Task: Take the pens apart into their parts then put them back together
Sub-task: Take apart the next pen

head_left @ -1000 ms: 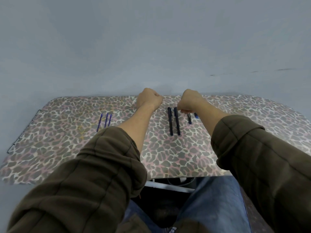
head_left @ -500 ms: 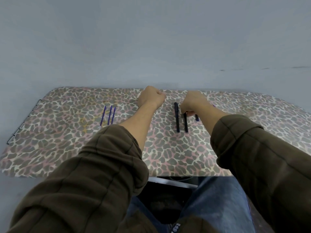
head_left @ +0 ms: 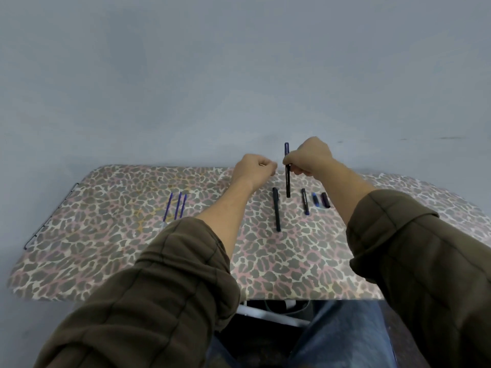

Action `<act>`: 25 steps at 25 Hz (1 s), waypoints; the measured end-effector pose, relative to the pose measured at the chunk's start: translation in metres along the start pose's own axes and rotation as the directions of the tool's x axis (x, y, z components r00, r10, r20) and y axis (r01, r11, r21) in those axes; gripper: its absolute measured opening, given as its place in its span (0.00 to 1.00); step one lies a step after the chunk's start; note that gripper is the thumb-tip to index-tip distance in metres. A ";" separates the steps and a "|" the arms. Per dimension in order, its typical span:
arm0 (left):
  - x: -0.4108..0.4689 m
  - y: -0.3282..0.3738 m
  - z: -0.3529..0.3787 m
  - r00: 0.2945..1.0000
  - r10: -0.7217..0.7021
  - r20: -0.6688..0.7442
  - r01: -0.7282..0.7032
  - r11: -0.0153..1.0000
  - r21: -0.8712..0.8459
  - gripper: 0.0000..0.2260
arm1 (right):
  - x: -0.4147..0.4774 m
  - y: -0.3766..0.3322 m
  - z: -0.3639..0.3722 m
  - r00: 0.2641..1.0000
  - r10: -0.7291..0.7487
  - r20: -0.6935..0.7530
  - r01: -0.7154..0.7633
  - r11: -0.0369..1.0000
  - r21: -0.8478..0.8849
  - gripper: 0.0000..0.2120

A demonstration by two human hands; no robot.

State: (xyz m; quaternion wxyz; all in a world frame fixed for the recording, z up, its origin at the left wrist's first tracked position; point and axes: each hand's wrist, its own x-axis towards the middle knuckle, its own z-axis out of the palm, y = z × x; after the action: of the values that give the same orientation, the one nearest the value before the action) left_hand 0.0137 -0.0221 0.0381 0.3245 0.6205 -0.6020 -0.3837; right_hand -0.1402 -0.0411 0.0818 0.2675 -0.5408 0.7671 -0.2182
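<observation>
Fingers (head_left: pixel 290 160) of the right hand (head_left: pixel 309 160) are curled round a pen (head_left: pixel 287 184) and pinch it near its middle. The pen stands straight up in the air above the table (head_left: pixel 106 248). One end points to 12 o'clock and the other to 6 o'clock.

At 9 o'clock from the pen, just beside it, is the left hand (head_left: pixel 253 170). It is curled like a fist. A tiny light spot shows at its fingertips, but it is too small to tell if the hand holds a part.

A second pen (head_left: pixel 276 209) lies flat on the spotted table at 7 o'clock from the held pen. At 5 o'clock lies a shorter barrel (head_left: pixel 305 205). Next to that, at its 3 o'clock, are a blue cap (head_left: pixel 315 200) and then a dark cap (head_left: pixel 325 200), side by side. Three thin purple refills (head_left: pixel 176 207) lie close together, well apart from the rest, at 9 o'clock past the left arm.
</observation>
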 end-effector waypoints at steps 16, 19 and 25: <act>-0.033 0.102 -0.018 0.948 0.228 -0.223 -0.268 0.948 -0.172 0.10 | -0.054 -0.049 -0.086 0.951 -0.248 -0.183 0.298 0.889 0.347 0.04; -0.035 0.109 -0.019 0.941 0.246 -0.232 -0.280 0.952 -0.126 0.10 | -0.055 -0.054 -0.089 0.930 -0.253 -0.268 0.345 0.853 0.393 0.07; -0.039 0.120 -0.021 0.891 0.255 -0.376 -0.291 0.956 -0.042 0.14 | -0.058 -0.060 -0.087 0.912 -0.290 -0.289 0.386 0.847 0.366 0.05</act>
State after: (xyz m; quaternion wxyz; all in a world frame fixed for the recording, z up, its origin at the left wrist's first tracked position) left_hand -0.0268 0.0082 0.1557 0.5118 0.5737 -0.5926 -0.2404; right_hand -0.1383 -0.0009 0.1958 0.2456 -0.5706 0.6199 -0.4793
